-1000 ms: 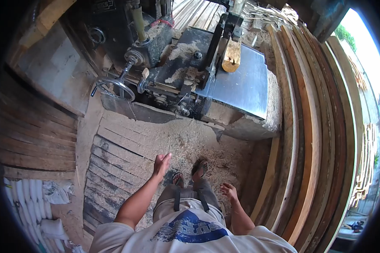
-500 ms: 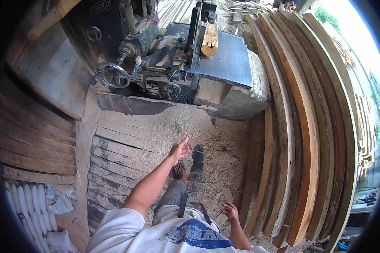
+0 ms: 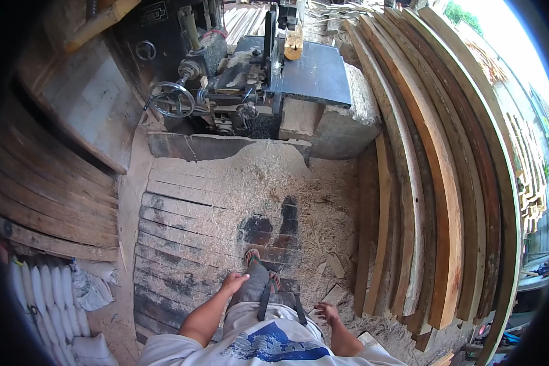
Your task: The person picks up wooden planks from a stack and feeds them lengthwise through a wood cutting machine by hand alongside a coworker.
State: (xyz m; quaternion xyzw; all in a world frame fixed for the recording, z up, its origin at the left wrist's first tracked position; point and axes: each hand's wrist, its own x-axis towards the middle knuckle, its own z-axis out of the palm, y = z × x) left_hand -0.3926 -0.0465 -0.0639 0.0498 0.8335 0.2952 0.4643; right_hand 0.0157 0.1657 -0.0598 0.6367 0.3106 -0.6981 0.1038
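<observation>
My left hand (image 3: 234,282) hangs beside my left thigh, empty, its thumb stretched out and its fingers loosely bent. On the other side of my body my right hand (image 3: 327,312) is low over the sawdust-covered ground, empty, with its fingers apart. Neither hand touches a machine or a board. Ahead stands a saw machine with a dark metal table (image 3: 316,72), a handwheel (image 3: 172,99) at its left and an upright fence. A squared timber (image 3: 293,46) lies on that table, its cut end toward me.
Long thick planks (image 3: 436,177) are stacked along the right. A heap of sawdust (image 3: 265,161) spreads from the machine over the slatted wooden floor (image 3: 177,250). Boards (image 3: 49,189) and filled white sacks (image 3: 46,299) line the left. Wood offcuts (image 3: 334,265) lie near my right side.
The machine and its timber now appear farther away as I have stepped back. My left hand has swung down from in front of me to my thigh; my right hand stays low.
</observation>
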